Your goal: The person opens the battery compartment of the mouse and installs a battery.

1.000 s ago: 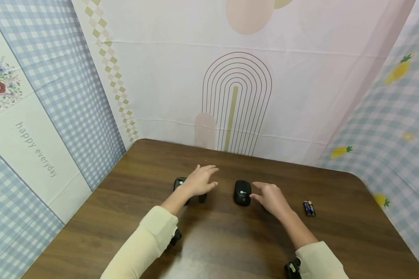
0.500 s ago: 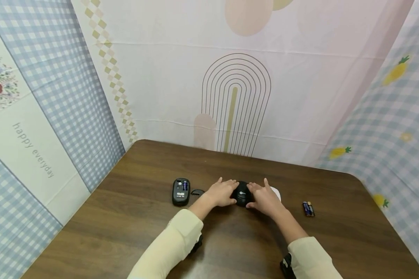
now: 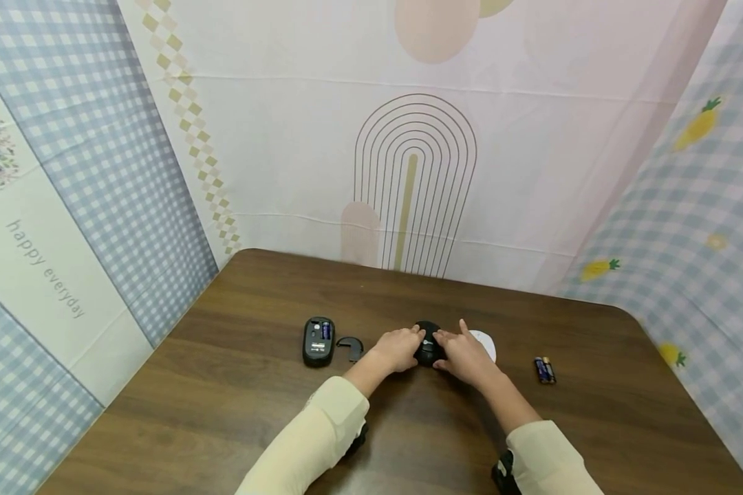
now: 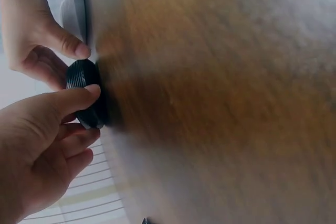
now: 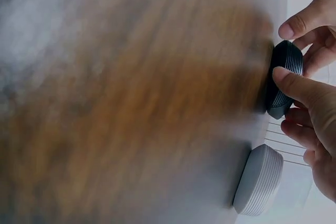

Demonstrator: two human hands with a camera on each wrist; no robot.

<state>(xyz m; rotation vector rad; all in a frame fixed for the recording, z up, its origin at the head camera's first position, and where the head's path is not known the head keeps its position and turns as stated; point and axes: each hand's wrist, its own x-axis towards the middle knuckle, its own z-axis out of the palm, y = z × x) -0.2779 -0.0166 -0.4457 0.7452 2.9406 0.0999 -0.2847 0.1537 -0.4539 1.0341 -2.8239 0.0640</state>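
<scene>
A black computer mouse (image 3: pixel 429 353) sits right side up on the wooden table between my two hands. From its left side my left hand (image 3: pixel 399 348) grips it, thumb on the near end and fingers curled along the flank. My right hand (image 3: pixel 467 357) holds the opposite side. In the left wrist view the ridged side of the mouse (image 4: pixel 81 74) shows between the two thumbs. The right wrist view has the right thumb pressed on the mouse (image 5: pixel 286 59), with the left thumb at its other end. The far side is hidden by fingers.
A white mouse (image 3: pixel 486 344) stands just beyond my right hand. Left of my hands lies an upturned black mouse (image 3: pixel 318 352) with a blue battery in its open compartment, and its battery cover (image 3: pixel 353 349) beside it. Two loose batteries (image 3: pixel 544 370) lie at the right.
My left hand has come rightward from above the upturned mouse to the middle black mouse. Both hands have closed on it, and the battery cover and white mouse have come into view.
</scene>
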